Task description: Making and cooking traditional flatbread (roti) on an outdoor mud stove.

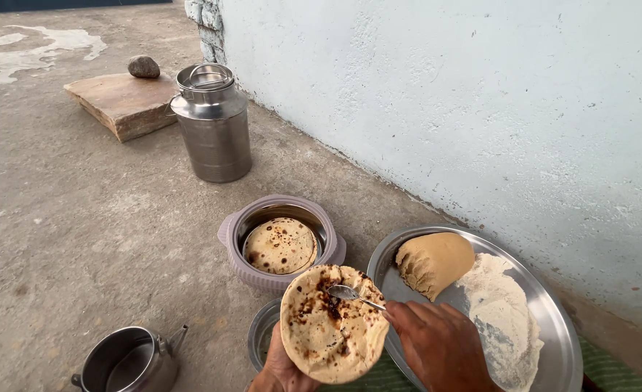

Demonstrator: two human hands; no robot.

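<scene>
Resting inside lilac casserole [228, 231]: one flatbread [280, 246]; dough [433, 263] on steel tray [553, 319].

A lidded steel milk can [213, 122] stands far on the concrete floor [81, 232] close to the pale blue wall [444, 109], and left of it lies a flat stone slab [124, 103] with a round grey stone [144, 67] on top. Nearer sits a lilac casserole [281, 243] holding a browned flatbread [280, 246] — just right of it a wide steel tray [553, 319] carries a dough lump [434, 263] beside a heap of flour [502, 312]. Near left stands an open steel kettle [129, 361], spout pointing right.
</scene>
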